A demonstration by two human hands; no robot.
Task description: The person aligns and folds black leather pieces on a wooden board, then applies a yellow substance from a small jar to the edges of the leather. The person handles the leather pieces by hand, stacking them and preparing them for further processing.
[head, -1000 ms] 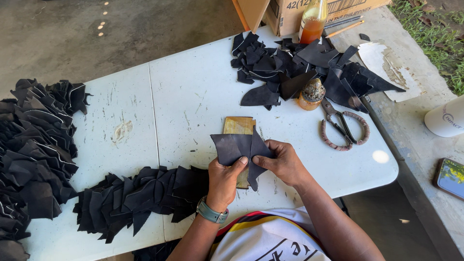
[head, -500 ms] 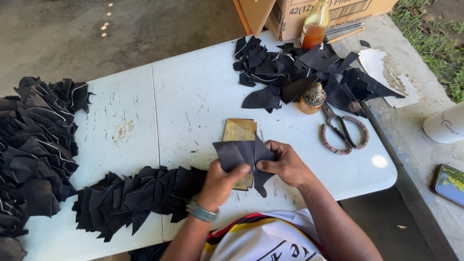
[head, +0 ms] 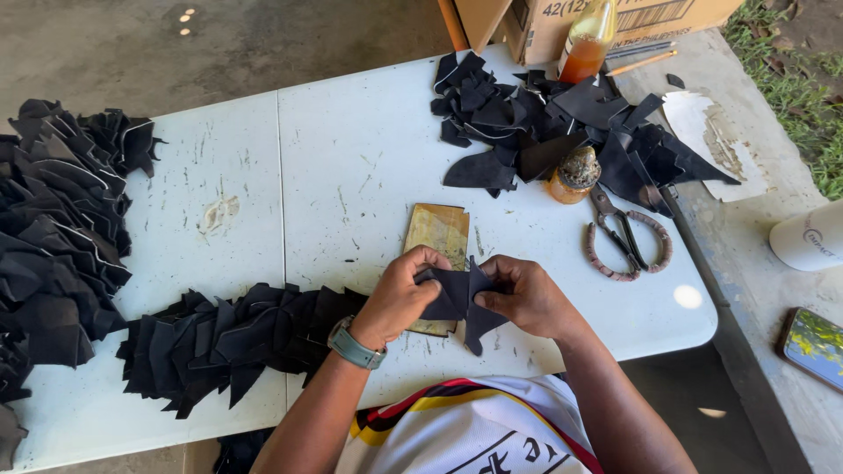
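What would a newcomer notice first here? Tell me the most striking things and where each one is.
First, the left hand and right hand pinching a black leather piece between them at the near edge of the white table, over a brown board. Next, the long row of black pieces to the left, running into a big heap at the table's left end. A looser pile lies at the far right, beside scissors.

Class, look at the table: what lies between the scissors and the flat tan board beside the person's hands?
Nothing: in the head view the white table is bare between the scissors and the tan board.
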